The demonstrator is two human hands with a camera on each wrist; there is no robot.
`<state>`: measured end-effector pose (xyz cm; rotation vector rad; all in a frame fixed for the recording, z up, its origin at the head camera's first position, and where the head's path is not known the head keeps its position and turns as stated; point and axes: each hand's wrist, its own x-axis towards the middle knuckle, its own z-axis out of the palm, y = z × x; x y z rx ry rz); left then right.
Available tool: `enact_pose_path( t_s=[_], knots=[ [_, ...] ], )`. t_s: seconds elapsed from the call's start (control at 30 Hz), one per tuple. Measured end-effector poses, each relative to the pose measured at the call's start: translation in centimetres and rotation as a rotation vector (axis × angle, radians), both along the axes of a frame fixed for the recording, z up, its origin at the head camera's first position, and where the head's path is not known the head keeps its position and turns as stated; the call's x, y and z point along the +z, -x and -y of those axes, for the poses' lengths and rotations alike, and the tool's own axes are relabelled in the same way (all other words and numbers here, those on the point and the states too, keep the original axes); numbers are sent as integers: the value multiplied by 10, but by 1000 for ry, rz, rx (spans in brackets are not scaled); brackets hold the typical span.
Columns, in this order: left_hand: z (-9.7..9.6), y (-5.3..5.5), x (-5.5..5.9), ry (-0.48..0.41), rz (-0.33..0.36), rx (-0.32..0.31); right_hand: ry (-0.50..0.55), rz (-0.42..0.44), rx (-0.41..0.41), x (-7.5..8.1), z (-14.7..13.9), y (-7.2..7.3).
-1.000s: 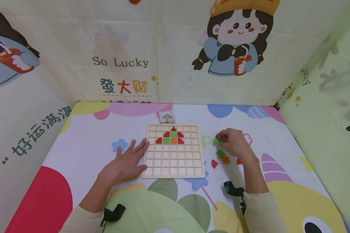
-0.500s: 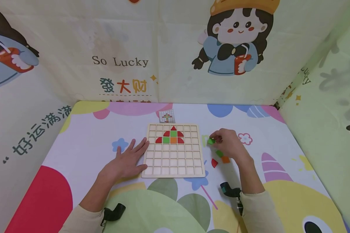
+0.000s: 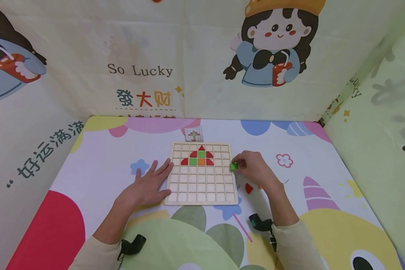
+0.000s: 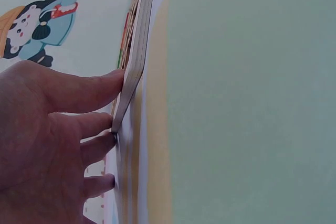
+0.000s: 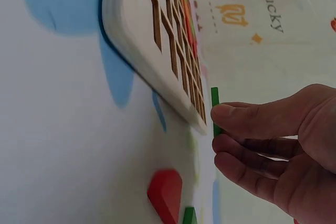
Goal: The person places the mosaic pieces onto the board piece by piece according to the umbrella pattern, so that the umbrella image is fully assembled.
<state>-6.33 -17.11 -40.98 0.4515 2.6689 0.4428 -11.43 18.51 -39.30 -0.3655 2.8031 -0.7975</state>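
Note:
In the head view a wooden grid board [image 3: 202, 187] lies on the table. Red, green and orange tiles [image 3: 201, 161] fill several cells near its far side. My right hand [image 3: 254, 167] pinches a green square tile [image 3: 234, 166] between thumb and fingers at the board's right edge; the right wrist view shows this tile [image 5: 214, 97] edge-on. My left hand [image 3: 148, 185] lies with spread, straight fingers against the board's left edge, the thumb [image 4: 105, 85] and fingers touching its side in the left wrist view.
Right of the board lies a loose red tile [image 3: 248, 188] with a curved edge. An orange tile [image 3: 260, 187] shows partly beside my right wrist, and another green tile [image 5: 189, 216] in the right wrist view. A small pattern card [image 3: 194, 134] lies beyond the board.
My right hand has moved left with the green tile, from beside the loose tiles to the board's right edge. My left hand has stayed in place.

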Motion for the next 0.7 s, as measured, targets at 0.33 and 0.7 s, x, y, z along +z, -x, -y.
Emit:
enact_pose_path(
  t_s=[0.33, 0.7],
  knots=[
    [0, 1, 0, 4, 12, 8, 11, 5, 112, 0, 38, 1],
    [1, 1, -1, 3, 17, 10, 22, -37, 226, 0, 74, 9]
  ],
)
